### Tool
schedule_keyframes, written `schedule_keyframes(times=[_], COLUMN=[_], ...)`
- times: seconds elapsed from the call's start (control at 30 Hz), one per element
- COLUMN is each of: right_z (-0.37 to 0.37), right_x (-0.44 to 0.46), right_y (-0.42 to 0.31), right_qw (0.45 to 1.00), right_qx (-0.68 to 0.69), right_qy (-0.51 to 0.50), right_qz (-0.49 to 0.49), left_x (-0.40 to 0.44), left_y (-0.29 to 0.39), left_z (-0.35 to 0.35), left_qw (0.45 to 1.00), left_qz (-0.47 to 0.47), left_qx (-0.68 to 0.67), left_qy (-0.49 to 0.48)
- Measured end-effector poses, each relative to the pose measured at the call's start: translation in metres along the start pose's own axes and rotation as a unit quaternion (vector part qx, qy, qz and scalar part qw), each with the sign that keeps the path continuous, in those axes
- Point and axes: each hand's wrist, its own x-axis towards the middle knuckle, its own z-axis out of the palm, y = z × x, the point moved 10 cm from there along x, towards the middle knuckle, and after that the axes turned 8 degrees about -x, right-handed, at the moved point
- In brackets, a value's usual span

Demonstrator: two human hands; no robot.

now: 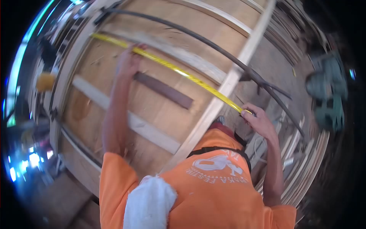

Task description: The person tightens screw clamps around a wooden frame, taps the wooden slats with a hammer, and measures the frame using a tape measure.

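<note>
A yellow tape measure (pixel 183 72) stretches slantwise across a wooden frame with plywood panelling. My right hand (pixel 258 120) is closed round its near end, just beyond the frame's long side rail (pixel 213 110). Farther along the blade, my left hand (pixel 129 62) pinches the tape, its fingers somewhat blurred. The blade runs on past that hand to the frame's far rail (pixel 76 53). Below the tape, a short dark wooden strip (pixel 164 89) lies on the plywood (pixel 152 110), one end close to my left wrist.
A dark bar or hose (pixel 202 36) crosses above the frame and hangs past its right side. Pale cross-battens (pixel 152 133) divide the panel. Long timber strips (pixel 309 171) are stacked at right, near a green machine or chair-like object (pixel 328 91). A yellow object (pixel 45 82) stands at left.
</note>
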Motion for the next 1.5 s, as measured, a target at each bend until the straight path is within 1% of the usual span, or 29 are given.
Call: schedule_keyframes(times=[0.07,0.13,0.2,0.23,0.47,0.63,0.77,0.87,0.93,1.0,1.23,1.27,1.33,1.4,1.43,1.47,1.5], right_z=[-0.001,0.002,0.001,-0.007,-0.005,-0.005,-0.003,-0.003,-0.009,-0.009,-0.010,-0.010,-0.013,-0.013,-0.013,-0.013,-0.015], right_x=[-0.004,0.004,-0.002,-0.016,-0.016,-0.018,-0.015,-0.011,-0.024,-0.024,-0.025,-0.026,-0.025,-0.026,-0.027,-0.028,-0.030], right_y=[0.037,0.057,0.065,0.056,0.055,0.052,0.055,0.052,0.048,0.048,0.047,0.049,0.045,0.040,0.039,0.038,0.034], right_qw=[0.999,0.999,0.998,0.997,0.996,0.993,0.994,0.995,0.996,0.995,0.995,0.995,0.991,0.992,0.992,0.994,0.994], right_qx=[0.009,0.017,0.021,0.022,0.031,0.027,0.045,0.029,0.023,0.021,0.009,0.009,-0.034,-0.025,-0.015,-0.013,-0.016], right_qy=[0.028,0.040,0.060,0.074,0.082,0.107,0.098,0.094,0.091,0.094,0.101,0.101,0.119,0.117,0.113,0.099,0.099], right_qz=[0.016,0.006,-0.012,-0.025,-0.011,-0.030,-0.014,-0.004,-0.012,-0.016,-0.024,-0.025,-0.041,-0.048,-0.045,-0.032,-0.039], left_x=[0.013,0.026,0.020,0.011,0.014,0.011,0.013,0.021,0.014,0.013,0.011,0.012,0.012,0.009,0.009,0.011,0.012], left_y=[-0.004,-0.012,-0.013,0.003,0.003,0.004,0.003,0.001,0.002,0.003,0.004,0.003,0.006,0.006,0.008,0.005,0.003], left_z=[-0.013,-0.026,-0.027,-0.013,-0.019,-0.015,-0.016,-0.021,-0.018,-0.017,-0.014,-0.014,-0.019,-0.010,-0.007,-0.010,-0.014], left_qw=[1.000,0.999,0.998,0.998,0.998,0.997,0.998,0.998,0.998,0.998,0.997,0.997,0.997,0.995,0.995,0.996,0.998], left_qz=[0.015,0.014,0.016,0.020,0.036,0.030,0.032,0.036,0.036,0.032,0.037,0.037,0.045,0.054,0.064,0.054,0.044], left_qx=[0.021,0.043,0.055,0.062,0.054,0.064,0.057,0.056,0.052,0.060,0.070,0.068,0.066,0.078,0.075,0.063,0.051], left_qy=[-0.002,-0.009,0.015,0.009,0.010,0.004,0.012,0.022,0.024,0.005,0.012,0.005,-0.001,-0.035,-0.035,-0.020,-0.003])
